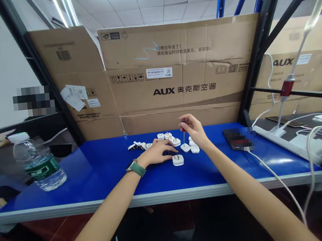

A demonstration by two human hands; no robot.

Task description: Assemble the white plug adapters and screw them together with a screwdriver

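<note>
My right hand (193, 130) is closed round a small screwdriver (183, 136) held upright, its tip on a white plug part (185, 147) on the blue table (97, 173). My left hand (158, 152), with a green-strapped watch on its wrist, lies on the table with fingers stretched toward a white plug (178, 159) with metal pins, fingertips touching or just beside it. Several more white plug parts (168, 138) lie scattered just behind both hands.
A water bottle (37, 162) stands at the table's left. A dark phone (237, 139) with a white cable lies at the right. Beyond it are a white power strip (284, 142) and a lamp stand. Cardboard boxes (173, 77) wall the back.
</note>
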